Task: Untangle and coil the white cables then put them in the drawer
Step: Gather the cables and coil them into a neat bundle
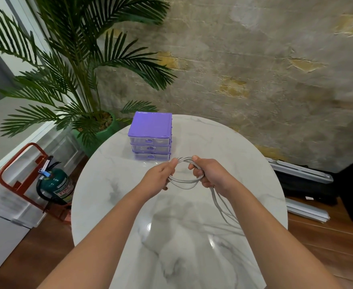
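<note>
Coiling in progress: loose cable tails (221, 205) trail from the right hand toward the near edge of the round marble table (113, 205), not yet wound in. Right hand (210, 176) has fingers curled around one side of the white cables (184, 180); left hand (161, 177) pinches the opposite side, so the loop hangs between them above the tabletop. To do this well, I'd keep one hand fixed as anchor, feed the tails round in same-size turns, and avoid twisting. Beyond the hands, the purple drawer unit (150, 126) sits at the far-left table edge, all three drawers looking shut, so one needs opening first. Potted palm (84, 80) behind.
</note>
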{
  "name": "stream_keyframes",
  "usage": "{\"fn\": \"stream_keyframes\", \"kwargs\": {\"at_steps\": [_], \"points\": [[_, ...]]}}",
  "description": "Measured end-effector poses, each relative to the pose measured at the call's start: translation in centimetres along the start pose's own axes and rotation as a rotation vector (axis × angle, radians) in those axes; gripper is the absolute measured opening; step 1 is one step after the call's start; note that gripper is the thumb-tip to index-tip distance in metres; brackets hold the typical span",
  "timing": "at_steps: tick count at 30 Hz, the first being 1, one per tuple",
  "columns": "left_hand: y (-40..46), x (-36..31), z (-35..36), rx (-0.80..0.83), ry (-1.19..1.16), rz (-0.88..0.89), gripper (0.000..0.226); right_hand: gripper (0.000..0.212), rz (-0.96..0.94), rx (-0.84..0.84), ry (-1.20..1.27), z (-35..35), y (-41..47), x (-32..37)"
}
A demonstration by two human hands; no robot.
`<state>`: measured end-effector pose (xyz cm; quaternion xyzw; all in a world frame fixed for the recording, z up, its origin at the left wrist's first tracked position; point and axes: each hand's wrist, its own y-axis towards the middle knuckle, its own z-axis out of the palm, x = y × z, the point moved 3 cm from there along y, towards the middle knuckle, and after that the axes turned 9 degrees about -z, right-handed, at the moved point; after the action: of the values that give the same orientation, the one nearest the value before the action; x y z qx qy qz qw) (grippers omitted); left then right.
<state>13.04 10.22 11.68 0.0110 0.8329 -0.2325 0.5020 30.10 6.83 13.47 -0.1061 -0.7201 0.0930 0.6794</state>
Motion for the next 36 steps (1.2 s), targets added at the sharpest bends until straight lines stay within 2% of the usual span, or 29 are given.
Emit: {"fn": "stream_keyframes", "kwargs": {"at_steps": [3, 7, 12, 14, 21, 25, 30, 36], "points": [[0.2, 0.1, 0.1, 0.004, 0.004, 0.001, 0.056, 0.037, -0.011, -0.016, -0.016, 0.1, 0.2, -0.3], [0.0, 0.2, 0.7, 0.065, -0.135, -0.030, 0.056, 0.038, -0.070, -0.061, -0.076, 0.1, 0.4, -0.3], [0.2, 0.1, 0.1, -0.067, 0.125, 0.024, 0.052, 0.039, -0.117, -0.111, -0.188, 0.2, 0.2, -0.7], [0.3, 0.2, -0.2, -0.095, 0.153, 0.018, 0.054, 0.039, -0.138, -0.131, -0.225, 0.4, 0.2, -0.8], [0.0, -0.2, 0.1, 0.026, -0.031, -0.066, 0.062, 0.038, -0.160, -0.168, -0.222, 0.5, 0.2, -0.9], [-0.2, 0.0, 0.8, 0.128, -0.300, -0.126, 0.046, 0.037, -0.158, -0.166, -0.205, 0.5, 0.3, -0.7], [-0.7, -0.5, 0.3, 0.307, -0.344, -0.127, 0.034, 0.038, -0.156, -0.140, -0.251, 0.4, 0.1, -0.7], [-0.6, -1.2, 0.4, 0.301, -0.439, -0.185, 0.037, 0.037, -0.198, -0.127, -0.244, 0.6, 0.0, 0.2]]}}
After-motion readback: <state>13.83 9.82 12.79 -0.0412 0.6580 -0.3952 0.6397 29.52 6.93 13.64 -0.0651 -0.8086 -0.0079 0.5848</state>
